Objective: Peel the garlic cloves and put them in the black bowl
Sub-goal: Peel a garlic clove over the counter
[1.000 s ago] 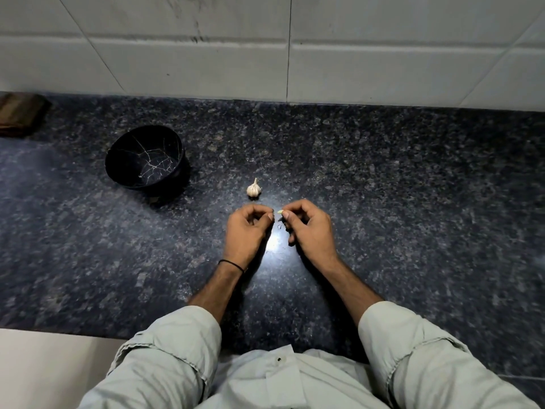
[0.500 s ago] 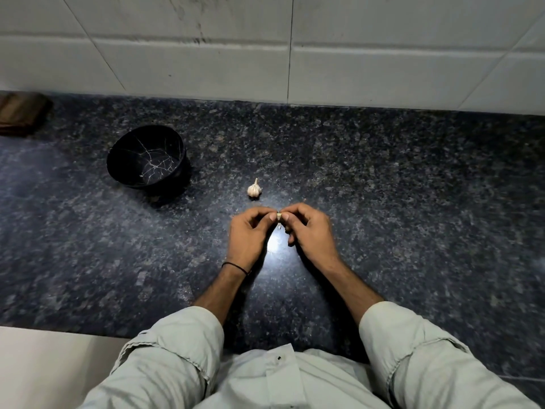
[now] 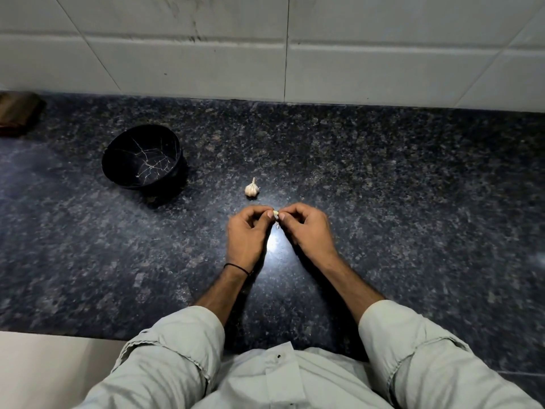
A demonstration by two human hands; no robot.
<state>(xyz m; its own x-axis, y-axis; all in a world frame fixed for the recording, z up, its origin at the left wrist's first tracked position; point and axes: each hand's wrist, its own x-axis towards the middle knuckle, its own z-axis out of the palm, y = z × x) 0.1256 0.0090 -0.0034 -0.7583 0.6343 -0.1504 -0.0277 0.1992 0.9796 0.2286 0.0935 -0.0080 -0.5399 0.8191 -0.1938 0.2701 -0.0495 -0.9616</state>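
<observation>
A small pale garlic clove (image 3: 275, 213) sits between my two hands, just above the dark granite counter. My left hand (image 3: 247, 231) and my right hand (image 3: 305, 228) both pinch it with curled fingertips, thumbs nearly touching. A white garlic bulb (image 3: 252, 188) stands on the counter a little beyond my hands. The black bowl (image 3: 141, 159) rests to the far left, tilted toward me, its inside showing white crack-like lines and no cloves that I can see.
The counter (image 3: 383, 202) meets a white tiled wall (image 3: 295, 54) at the back. A brown object (image 3: 17, 113) lies at the far left edge. The counter's front edge (image 3: 73, 332) runs at lower left, with pale floor below it.
My hands have closed in on each other around the clove. The bulb and the bowl have stayed where they were.
</observation>
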